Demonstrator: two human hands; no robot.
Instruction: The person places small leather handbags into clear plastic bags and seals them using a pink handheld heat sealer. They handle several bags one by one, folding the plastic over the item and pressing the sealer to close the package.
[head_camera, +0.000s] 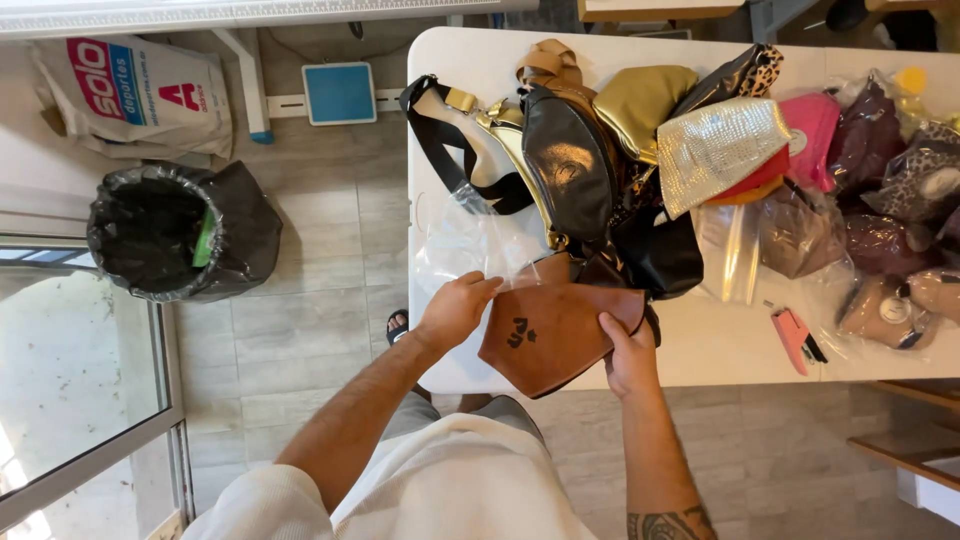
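A brown leather pouch (548, 338) with a small dark stamp lies at the near edge of the white table (720, 345). My left hand (458, 308) grips its upper left corner, next to a clear plastic bag (470, 240). My right hand (630, 355) holds the pouch's right edge. Just behind the pouch is a heap of bags: a black leather waist bag (568, 165), a gold one (640, 100), a silver textured one (715, 150) and a pink one (815, 125).
Several pouches wrapped in clear plastic (890, 240) lie on the table's right side, with a pink stapler (793, 338) near the front edge. On the tiled floor to the left stand a black-lined bin (165, 235), a printed sack (140, 95) and a blue scale (340, 93).
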